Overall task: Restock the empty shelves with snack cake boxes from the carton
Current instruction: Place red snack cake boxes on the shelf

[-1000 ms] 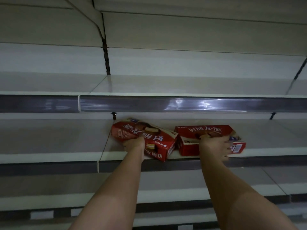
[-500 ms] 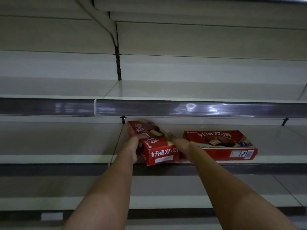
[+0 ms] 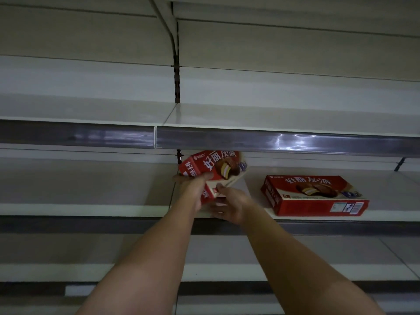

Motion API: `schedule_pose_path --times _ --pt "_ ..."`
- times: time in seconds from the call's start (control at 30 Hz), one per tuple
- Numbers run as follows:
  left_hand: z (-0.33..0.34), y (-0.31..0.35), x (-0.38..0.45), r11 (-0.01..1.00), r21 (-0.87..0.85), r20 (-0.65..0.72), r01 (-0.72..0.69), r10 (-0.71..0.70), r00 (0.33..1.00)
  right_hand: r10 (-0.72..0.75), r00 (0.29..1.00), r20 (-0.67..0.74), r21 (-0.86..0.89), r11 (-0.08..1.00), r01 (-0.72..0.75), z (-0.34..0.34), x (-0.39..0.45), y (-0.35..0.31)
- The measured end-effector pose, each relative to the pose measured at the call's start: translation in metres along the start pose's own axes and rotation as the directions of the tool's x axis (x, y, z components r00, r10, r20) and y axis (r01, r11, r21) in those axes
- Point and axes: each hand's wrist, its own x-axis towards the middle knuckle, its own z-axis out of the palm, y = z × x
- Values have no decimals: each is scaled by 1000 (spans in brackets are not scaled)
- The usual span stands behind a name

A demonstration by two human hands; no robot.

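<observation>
A red snack cake box (image 3: 216, 169) is tilted up on the middle shelf (image 3: 91, 210), its printed face towards me and its top edge hidden behind the shelf above. My left hand (image 3: 193, 189) grips its left end, thumb over the front. My right hand (image 3: 229, 205) holds its lower right corner from below. A second red snack cake box (image 3: 313, 196) lies flat on the same shelf to the right, apart from both hands. No carton is in view.
The upper shelf (image 3: 272, 114) has a grey price rail (image 3: 272, 142) along its front, just above the tilted box. A slotted upright (image 3: 177, 83) divides the bays. Lower shelves (image 3: 227, 271) run below my forearms.
My right hand left the right box lying flat and came over to the left box. Both hands turned that box and tipped it up, so its printed face now points towards me.
</observation>
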Motion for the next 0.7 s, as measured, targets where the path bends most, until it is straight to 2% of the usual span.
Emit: schedule_pose_path --times 0.07,0.13,0.17,0.27,0.33,0.4,0.5,0.57,0.63,0.7 --pt "-21 7 10 1000 -9 24 -14 15 1000 -97 980 -176 -242 969 53 -16 6 -5" --pt "-42 16 18 999 25 73 -45 43 996 -230 899 -374 -416 908 60 -38 19 -12" --pt "-49 20 22 996 63 100 -62 56 993 -300 861 -411 -488 870 71 -49 25 -15" --pt "-57 28 28 951 290 173 -108 59 983 -409 831 -377 -674 737 56 -83 64 -10" --pt "-60 25 38 831 520 179 -197 120 977 -460 800 -386 -668 737 102 -80 65 -12" --pt "-63 21 53 699 666 136 -260 229 964 -489 775 -401 -627 763 158 -74 61 -17" --pt "-65 20 68 575 749 159 -329 326 932 -537 721 -438 -619 762 190 -67 60 -21" --pt "-62 20 75 470 809 148 -353 418 896 -536 714 -451 -587 781 215 -65 64 -20" --pt "-58 17 81 442 837 50 -322 525 850 -535 721 -440 -585 780 222 -66 72 -18" --pt "-57 12 89 504 807 -37 -309 565 825 -547 728 -413 -640 743 195 -65 77 -19"
